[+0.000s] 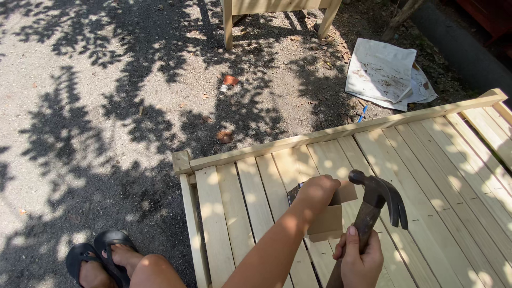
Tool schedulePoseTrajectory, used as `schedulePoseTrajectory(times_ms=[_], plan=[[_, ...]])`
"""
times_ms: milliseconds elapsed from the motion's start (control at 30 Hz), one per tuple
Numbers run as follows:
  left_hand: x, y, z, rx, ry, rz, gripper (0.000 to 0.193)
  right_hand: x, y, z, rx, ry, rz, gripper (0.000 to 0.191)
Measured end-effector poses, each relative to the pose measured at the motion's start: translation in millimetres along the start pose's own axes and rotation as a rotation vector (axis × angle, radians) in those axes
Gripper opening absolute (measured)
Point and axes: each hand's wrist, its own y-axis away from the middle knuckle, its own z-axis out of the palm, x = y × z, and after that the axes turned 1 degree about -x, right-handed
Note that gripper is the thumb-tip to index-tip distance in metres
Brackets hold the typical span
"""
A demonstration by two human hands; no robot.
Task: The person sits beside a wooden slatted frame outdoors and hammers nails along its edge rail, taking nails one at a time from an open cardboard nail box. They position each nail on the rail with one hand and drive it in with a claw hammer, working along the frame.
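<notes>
Right hand (361, 261) nearest, fist closed round the claw hammer (373, 210), handle upright, head tilted twd the box. Left hand (318, 190) just beyond, fingers down inside the small cardboard box (328, 216) on the slatted wood panel (426, 176); can't tell what it grips.

Small brown cardboard box (328, 218), open flaps, sits on slatted wood panel (426, 176), centre-bottom; left hand (318, 190) reaches into it from above. White flat bag (381, 72), rectangular, dirt-speckled, lies on gravel upper right w/ another white sheet under it. No signs or screens.
</notes>
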Motion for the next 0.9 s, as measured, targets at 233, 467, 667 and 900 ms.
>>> schedulePoseTrajectory(times_ms=[233,467,667,900], plan=[[-4,-22,20,-0.635,-0.570,-0.294,0.021,31,5,-19,0.128,-0.060,0.132,0.020],[-15,-16,21,-0.527,-0.587,-0.216,0.017,51,1,-8,0.093,-0.106,0.140,0.024],[-14,-16,14,-0.550,-0.549,-0.191,0.018,42,1,2,0.041,-0.085,0.143,0.022],[-20,-9,5,-0.343,-0.281,-0.211,0.023,31,1,17,0.048,-0.082,0.168,0.022]])
